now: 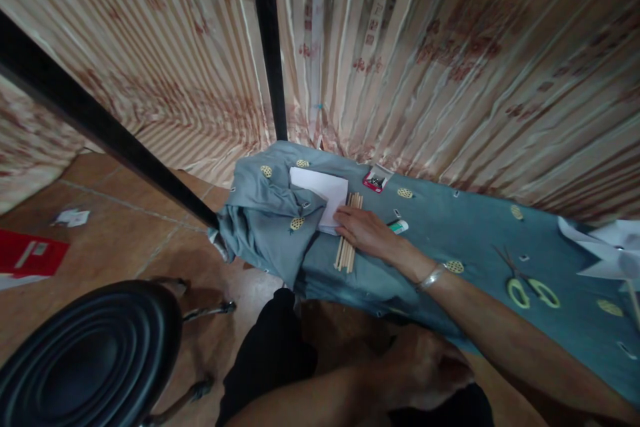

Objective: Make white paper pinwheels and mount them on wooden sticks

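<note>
White paper [336,192] lies left of wooden sticks [345,256]; right hand [367,230], across them, touches it; left hand [427,363] is this side of them. Cannot tell either hand's finger grip.

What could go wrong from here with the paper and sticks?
Sticks: the right hand lies across them at the white paper, so a sideways drag might roll some loose.
Red box: it stands open, so a bump could spill its small contents.
Scissors: they lie near the right arm, which might brush them.
</note>
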### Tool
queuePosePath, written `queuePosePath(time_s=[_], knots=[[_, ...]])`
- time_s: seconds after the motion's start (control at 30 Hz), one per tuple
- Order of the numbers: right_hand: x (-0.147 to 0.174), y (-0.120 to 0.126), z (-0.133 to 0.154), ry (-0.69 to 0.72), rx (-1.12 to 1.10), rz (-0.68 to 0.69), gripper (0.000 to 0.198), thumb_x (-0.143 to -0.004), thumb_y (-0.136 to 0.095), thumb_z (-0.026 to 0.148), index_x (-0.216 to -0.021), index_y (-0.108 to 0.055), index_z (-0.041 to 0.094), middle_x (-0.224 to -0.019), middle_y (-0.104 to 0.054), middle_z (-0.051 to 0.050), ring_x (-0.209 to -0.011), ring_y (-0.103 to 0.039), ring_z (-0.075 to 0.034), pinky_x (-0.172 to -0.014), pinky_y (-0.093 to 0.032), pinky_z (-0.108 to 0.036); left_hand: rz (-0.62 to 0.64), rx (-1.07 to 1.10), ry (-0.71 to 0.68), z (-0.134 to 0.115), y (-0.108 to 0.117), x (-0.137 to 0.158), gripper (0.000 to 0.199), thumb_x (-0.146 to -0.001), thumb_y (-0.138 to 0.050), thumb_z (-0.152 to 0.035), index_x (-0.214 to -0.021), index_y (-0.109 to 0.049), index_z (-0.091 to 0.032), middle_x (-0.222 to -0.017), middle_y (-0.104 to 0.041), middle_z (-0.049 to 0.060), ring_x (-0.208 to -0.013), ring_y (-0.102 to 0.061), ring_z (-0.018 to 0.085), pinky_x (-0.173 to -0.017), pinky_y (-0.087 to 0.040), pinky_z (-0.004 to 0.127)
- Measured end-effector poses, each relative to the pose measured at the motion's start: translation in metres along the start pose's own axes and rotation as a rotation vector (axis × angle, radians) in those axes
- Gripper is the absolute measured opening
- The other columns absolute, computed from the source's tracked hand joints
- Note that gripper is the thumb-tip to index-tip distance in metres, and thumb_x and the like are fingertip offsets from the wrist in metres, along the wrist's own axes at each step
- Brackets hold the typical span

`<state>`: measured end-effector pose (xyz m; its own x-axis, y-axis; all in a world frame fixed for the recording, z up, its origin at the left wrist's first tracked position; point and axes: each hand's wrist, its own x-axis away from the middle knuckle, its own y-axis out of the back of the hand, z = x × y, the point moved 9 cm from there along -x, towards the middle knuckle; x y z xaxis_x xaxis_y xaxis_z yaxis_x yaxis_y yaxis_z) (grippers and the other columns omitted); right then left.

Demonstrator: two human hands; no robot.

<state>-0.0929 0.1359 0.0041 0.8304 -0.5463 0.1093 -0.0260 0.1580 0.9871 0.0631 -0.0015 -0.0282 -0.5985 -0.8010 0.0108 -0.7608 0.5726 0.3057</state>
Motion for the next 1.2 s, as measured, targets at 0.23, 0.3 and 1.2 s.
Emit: queuePosePath(time_s=[0.23, 0.3, 1.2], knots=[[-0.005, 0.007, 0.009, -0.007, 0.199, 0.13, 0.027, -0.092, -0.04, 0.006, -0.105, -0.063, 0.01, -0.098, -0.07, -0.015, -0.092, -0.067, -0.025, -0.069, -0.046, -0.03, 0.014, 0.028, 0.011, 0.002, -0.001, 0.002, 0.019, -0.086, -0.059, -0.016, -0.096, -0.074, -0.01, -0.09, -0.076, 0.007, -0.076, -0.07, 0.017, -0.059, -0.042, 0.019], [-0.007, 0.01, 0.012, -0.005, 0.226, 0.139, 0.027, -0.092, -0.04, 0.006, -0.104, -0.064, 0.01, -0.096, -0.07, -0.015, -0.093, -0.068, -0.026, -0.066, -0.044, -0.03, -0.015, 0.045, 0.0, 0.003, 0.001, 0.002, 0.019, -0.087, -0.059, -0.017, -0.095, -0.074, -0.01, -0.091, -0.076, 0.008, -0.078, -0.07, 0.017, -0.06, -0.042, 0.019], [0.194, 0.114, -0.093, -0.61, 0.065, -0.773, 0.03, -0.096, -0.046, 0.041, -0.098, -0.07, 0.022, -0.085, -0.076, -0.006, -0.074, -0.071, -0.022, -0.068, -0.051, -0.031, -0.113, 0.124, 0.152, 0.011, 0.024, 0.005, 0.019, -0.085, -0.062, -0.023, -0.094, -0.076, -0.015, -0.089, -0.076, 0.006, -0.078, -0.068, 0.016, -0.074, -0.05, 0.024]])
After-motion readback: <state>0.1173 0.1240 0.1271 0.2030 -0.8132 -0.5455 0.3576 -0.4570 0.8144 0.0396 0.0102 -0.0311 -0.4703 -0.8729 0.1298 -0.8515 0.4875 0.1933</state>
